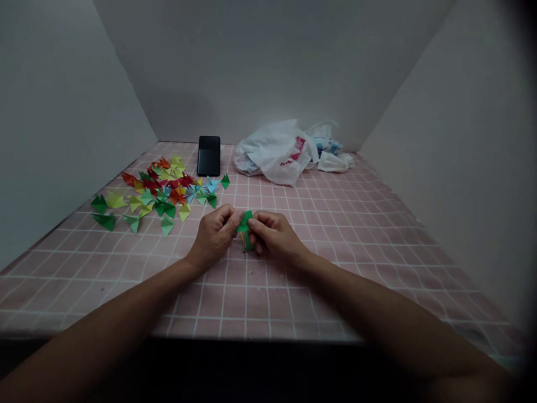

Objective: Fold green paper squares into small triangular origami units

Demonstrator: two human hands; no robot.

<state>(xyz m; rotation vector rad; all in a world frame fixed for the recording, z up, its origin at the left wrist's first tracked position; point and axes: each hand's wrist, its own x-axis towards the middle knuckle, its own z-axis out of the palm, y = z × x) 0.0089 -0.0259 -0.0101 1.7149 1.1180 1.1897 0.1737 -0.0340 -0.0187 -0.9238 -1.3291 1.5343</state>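
A small green folded paper piece [245,223] is pinched between both my hands at the middle of the pink checked table [344,224]. My left hand [215,232] grips its left side with thumb and fingers closed. My right hand [272,232] grips its right side, fingers curled; a few more coloured paper bits seem tucked under it. Both hands rest low, on or just above the tabletop.
A scatter of several folded paper triangles [161,190] in green, yellow, red, orange and blue lies at the left. A black phone [208,155] stands behind them. Crumpled white plastic bags [285,151] sit at the back. White walls close in three sides.
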